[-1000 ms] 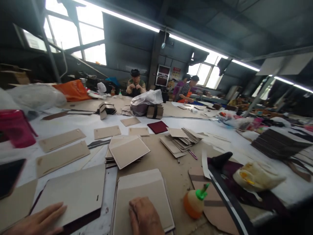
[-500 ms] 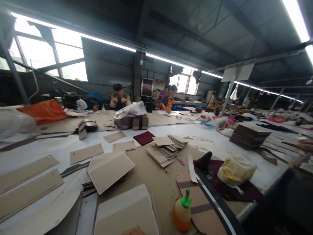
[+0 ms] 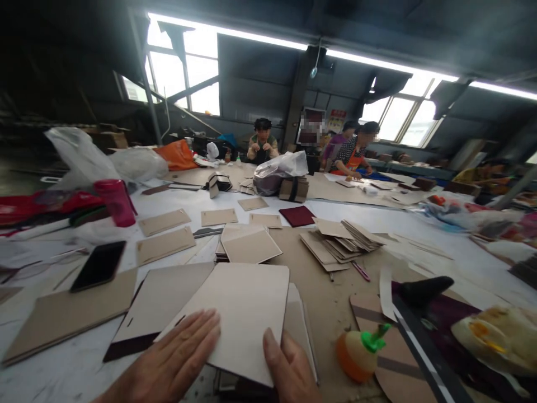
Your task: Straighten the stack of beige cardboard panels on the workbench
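Note:
My left hand (image 3: 176,361) lies flat, fingers spread, on the near left part of a pale cardboard sheet (image 3: 243,310). My right hand (image 3: 289,372) grips the same sheet at its near right edge, thumb on top. The sheet is lifted slightly and tilted over a stack of similar sheets (image 3: 297,330). To its left lies another board with a dark maroon edge (image 3: 159,305). An orange glue bottle with a green nozzle (image 3: 357,354) stands just right of my right hand.
A black phone (image 3: 99,265) rests on a cardboard piece at left, with a pink bottle (image 3: 116,202) behind it. More card stacks (image 3: 339,240) lie mid-table. A black tool (image 3: 423,330) and a yellowish bag (image 3: 495,336) sit at right. Other people work at the far end.
The view swung right and up, then back down to the table. Both hands, out of view half a second ago, now hold a cardboard sheet lifted over the stack.

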Tool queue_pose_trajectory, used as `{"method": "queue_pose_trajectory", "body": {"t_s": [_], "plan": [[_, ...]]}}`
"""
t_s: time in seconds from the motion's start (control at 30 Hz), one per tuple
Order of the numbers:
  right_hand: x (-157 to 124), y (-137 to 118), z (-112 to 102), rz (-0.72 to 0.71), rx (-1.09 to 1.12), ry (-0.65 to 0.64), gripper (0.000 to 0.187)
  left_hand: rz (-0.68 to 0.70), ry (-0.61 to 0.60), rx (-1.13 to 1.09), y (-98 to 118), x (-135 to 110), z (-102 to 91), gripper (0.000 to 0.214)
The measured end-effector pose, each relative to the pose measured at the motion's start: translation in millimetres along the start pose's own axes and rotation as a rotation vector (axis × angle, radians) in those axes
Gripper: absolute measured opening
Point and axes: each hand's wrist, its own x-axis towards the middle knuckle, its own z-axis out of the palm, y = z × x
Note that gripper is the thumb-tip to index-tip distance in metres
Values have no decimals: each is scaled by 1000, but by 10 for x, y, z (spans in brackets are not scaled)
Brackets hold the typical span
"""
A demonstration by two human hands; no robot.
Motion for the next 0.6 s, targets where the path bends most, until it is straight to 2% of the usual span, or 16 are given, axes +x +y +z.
{"method": "queue_pose_trajectory", "body": {"t_s": [0.07, 0.17, 0.3, 0.4, 0.5, 0.6], "plan": [[-13, 10, -96, 38, 14, 37, 61, 22, -41, 4, 92, 86, 55, 40], [-46, 89, -293, 84, 63, 86, 60, -19, -70, -5, 246, 130, 242, 37], [-74, 179, -582, 114, 36, 211, 57, -76, -83, -58, 453, 33, 555, 36], [-40, 240, -807, 141, -53, 234, 57, -116, -79, -83, 575, -30, 752, 36], [-13, 313, -999, 136, -356, 289, 62, -120, -11, -77, 641, -52, 910, 37], [-74, 342, -1057, -31, -894, 536, 56, -83, 111, -42, 656, -71, 1052, 37]]}}
